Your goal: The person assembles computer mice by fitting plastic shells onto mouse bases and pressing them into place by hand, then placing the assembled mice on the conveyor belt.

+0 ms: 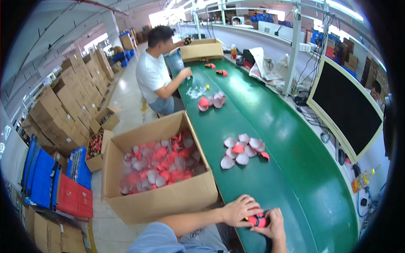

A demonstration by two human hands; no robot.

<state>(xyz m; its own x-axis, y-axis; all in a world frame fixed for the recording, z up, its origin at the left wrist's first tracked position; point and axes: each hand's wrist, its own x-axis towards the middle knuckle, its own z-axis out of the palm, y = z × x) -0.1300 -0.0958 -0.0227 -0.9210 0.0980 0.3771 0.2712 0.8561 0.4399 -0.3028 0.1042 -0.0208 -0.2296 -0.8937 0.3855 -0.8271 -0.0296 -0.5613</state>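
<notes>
Near the front edge of the green bench [278, 198], both my hands grip one small red-and-black rounded piece [258, 221] with a bit of yellow at its left end. My left hand [241, 210] closes over its top and left side, fingers bent. From the right, my right hand [273, 227] wraps round the other end, thumb along the near side. The fingers hide much of the piece, so its exact kind cannot be told. Beyond my hands lies a loose cluster of curved shell pieces [242, 158], grey inside and red outside.
At my left stands a large open carton [164, 206] full of red and grey shells. Farther along, a person in a white shirt [152, 71] works beside more shells [218, 99] and red-and-black pieces [222, 73]. A monitor [346, 107] and cables line the right side.
</notes>
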